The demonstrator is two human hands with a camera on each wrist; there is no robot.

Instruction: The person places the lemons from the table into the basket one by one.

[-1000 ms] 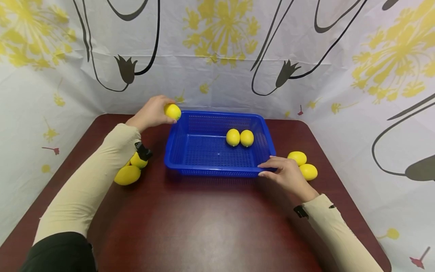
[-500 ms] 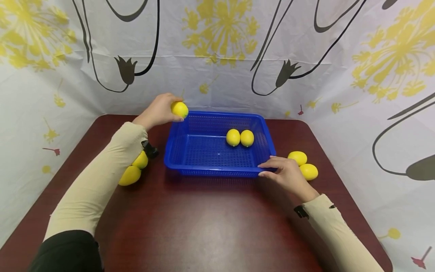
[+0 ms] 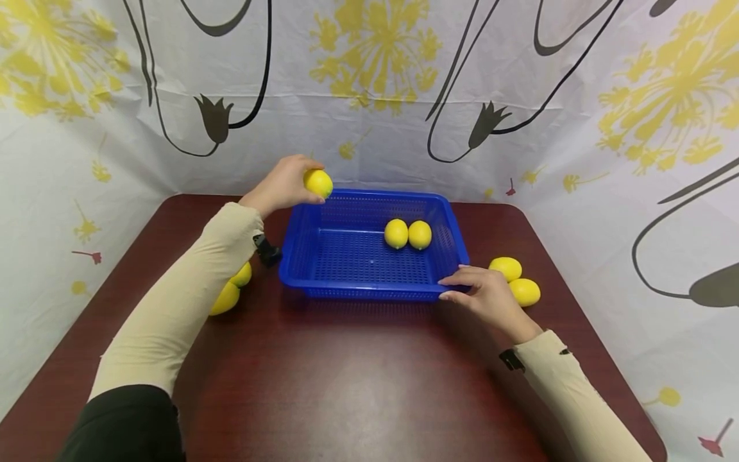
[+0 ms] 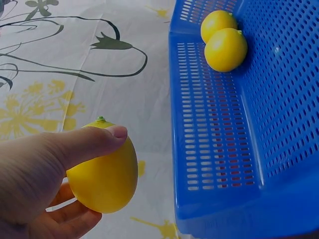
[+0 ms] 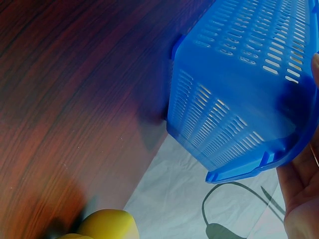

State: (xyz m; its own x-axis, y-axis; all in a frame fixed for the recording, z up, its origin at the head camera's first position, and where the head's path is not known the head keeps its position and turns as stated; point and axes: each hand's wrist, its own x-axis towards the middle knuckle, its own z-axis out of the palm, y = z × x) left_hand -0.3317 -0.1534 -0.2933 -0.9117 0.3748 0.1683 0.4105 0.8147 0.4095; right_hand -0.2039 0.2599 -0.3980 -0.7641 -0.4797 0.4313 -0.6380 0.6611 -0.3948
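Observation:
My left hand (image 3: 283, 185) grips a lemon (image 3: 319, 184) above the back left corner of a blue plastic basket (image 3: 372, 287). In the left wrist view the thumb lies across the lemon (image 4: 107, 181) with fingers curled beneath it. Two more lemons (image 3: 407, 234) sit side by side inside the basket, toward its right. At the front right corner my right hand (image 3: 485, 292) pinches the basket's rim between thumb and fingers. The right wrist view shows that hand (image 5: 301, 191) at the edge of the perforated basket wall (image 5: 219, 124), mostly cut off by the frame.
Two lemons (image 3: 524, 292) lie on the dark red-brown table (image 3: 358, 385) right of the basket. On the left, more lemons (image 3: 225, 299) are partly hidden behind my left forearm. A white cloth with printed flowers (image 3: 358, 147) encloses the table's back and sides.
My left hand has moved to the right with the lemon, from beside the basket's left rim to over its back left corner. The right hand and the basket have stayed in place.

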